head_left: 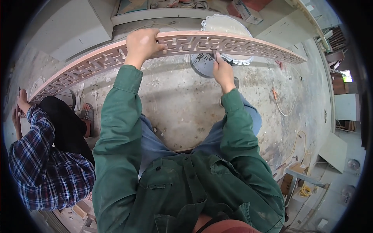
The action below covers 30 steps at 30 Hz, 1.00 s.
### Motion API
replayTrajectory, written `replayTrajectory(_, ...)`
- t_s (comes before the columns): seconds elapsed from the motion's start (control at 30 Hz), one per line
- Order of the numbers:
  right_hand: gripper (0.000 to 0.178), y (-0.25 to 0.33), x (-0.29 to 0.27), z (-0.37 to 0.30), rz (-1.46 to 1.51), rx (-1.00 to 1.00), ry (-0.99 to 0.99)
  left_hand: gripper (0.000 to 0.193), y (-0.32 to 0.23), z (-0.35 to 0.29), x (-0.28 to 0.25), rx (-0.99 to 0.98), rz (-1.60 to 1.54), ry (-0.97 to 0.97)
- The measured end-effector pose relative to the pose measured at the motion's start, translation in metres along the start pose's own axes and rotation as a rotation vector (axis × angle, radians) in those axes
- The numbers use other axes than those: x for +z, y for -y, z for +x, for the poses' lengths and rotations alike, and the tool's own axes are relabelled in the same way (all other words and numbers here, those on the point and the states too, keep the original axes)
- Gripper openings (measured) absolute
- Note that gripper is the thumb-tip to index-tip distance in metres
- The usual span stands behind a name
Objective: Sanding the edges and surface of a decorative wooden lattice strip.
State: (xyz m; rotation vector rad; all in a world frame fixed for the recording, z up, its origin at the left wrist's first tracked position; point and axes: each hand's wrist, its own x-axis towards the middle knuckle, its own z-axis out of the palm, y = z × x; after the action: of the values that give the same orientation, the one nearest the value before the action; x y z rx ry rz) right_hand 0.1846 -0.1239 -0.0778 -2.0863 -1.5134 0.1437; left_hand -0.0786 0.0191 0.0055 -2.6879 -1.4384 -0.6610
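A long, pale reddish-brown wooden lattice panel (186, 34) with an angular openwork pattern stretches across in front of me. My left hand (142, 44) is closed over its upper edge, left of the middle, the fingers over the far side. Below the panel's lower edge, my right hand (223, 74) is closed in a pinch. A small dark thing shows at its fingertips against the lattice, too little of it visible to name. Beneath the panel, partly covered by it, sits a dark round surface (203, 66) with a pale round piece with a scalloped rim (223, 24) behind it.
At the left end, a co-worker in a plaid shirt (35, 155) sits with hands at the panel. A thin cord with an orange part (275, 94) lies on the stained floor at right. Pale cabinets (74, 27) stand beyond; a low stand (307, 178) is at lower right.
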Motion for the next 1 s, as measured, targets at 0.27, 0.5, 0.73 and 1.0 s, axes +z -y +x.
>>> replayTrajectory(0.27,0.052,0.006,0.016,-0.024,-0.009,-0.135,0.052,0.036,0.005,-0.003,0.004,-0.023,-0.018,-0.023)
replayTrajectory(0.5,0.044,-0.001,0.007,0.002,-0.105,0.023,0.038,0.034,0.008,-0.005,0.004,0.046,-0.072,-0.027)
replayTrajectory(0.73,0.043,0.030,-0.007,-0.067,0.182,-0.005,0.362,0.043,0.024,-0.005,-0.019,-0.074,-0.211,0.105)
replayTrajectory(1.0,0.044,0.079,-0.014,-0.053,0.347,-0.160,0.199,0.035,0.029,-0.012,-0.009,0.038,-0.153,0.035)
